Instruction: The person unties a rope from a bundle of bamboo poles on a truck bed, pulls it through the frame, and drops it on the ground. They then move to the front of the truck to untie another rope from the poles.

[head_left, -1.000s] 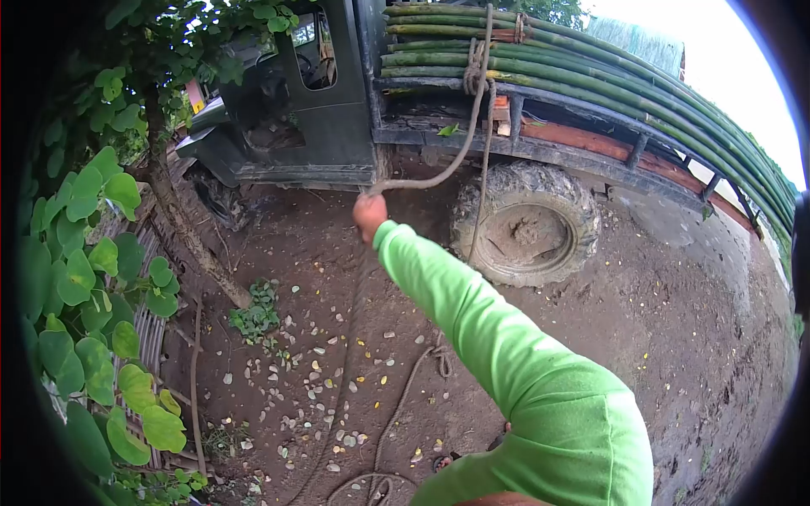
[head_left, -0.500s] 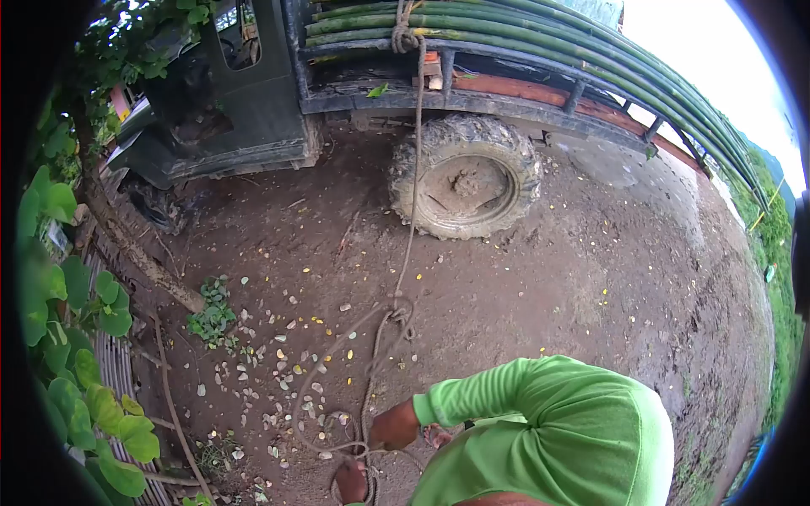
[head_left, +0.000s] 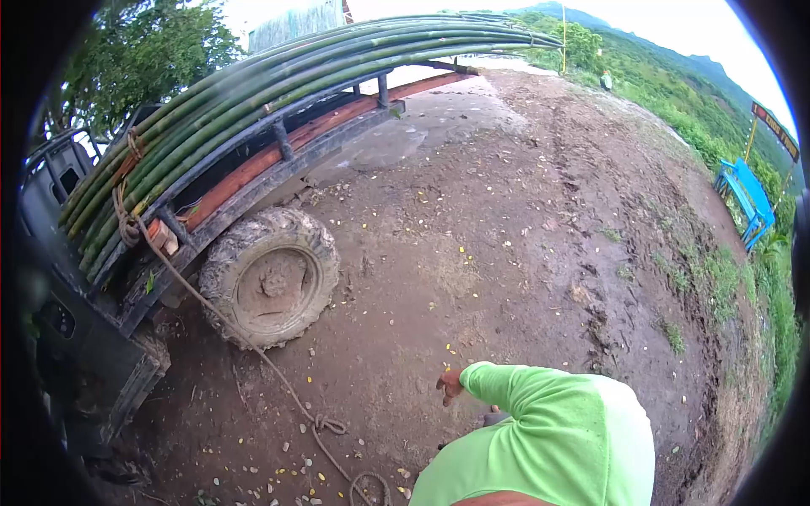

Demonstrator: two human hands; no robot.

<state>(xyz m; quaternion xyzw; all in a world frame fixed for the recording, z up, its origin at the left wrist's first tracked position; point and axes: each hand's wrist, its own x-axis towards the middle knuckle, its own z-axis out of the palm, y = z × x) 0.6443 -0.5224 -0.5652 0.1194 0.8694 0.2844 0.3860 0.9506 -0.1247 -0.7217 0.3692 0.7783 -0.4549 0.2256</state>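
My right hand (head_left: pixel 450 386), at the end of a green sleeve (head_left: pixel 515 390), hangs over the muddy ground with its fingers apart and nothing in them. My left hand is out of view. To the lower left, a rope (head_left: pixel 278 371) slants down from the truck, with a looped knot (head_left: pixel 327 424) partway along and a loose coil (head_left: pixel 369 485) near the bottom edge. Its upper end is wrapped by the long green bamboo poles (head_left: pixel 278 93) lying along the truck's side.
The truck's muddy rear wheel (head_left: pixel 274 282) stands at the left, below a metal side rail (head_left: pixel 287 139) and a reddish beam (head_left: pixel 253 185). Rutted wet dirt (head_left: pixel 540 278) spreads rightward to a grassy edge. A blue bench (head_left: pixel 747 198) and a sign (head_left: pixel 774 131) are at the far right.
My view has swung right, so truck and rope now sit further left. Both hands were low at the rope; my right hand is now away from it and my left has left view.
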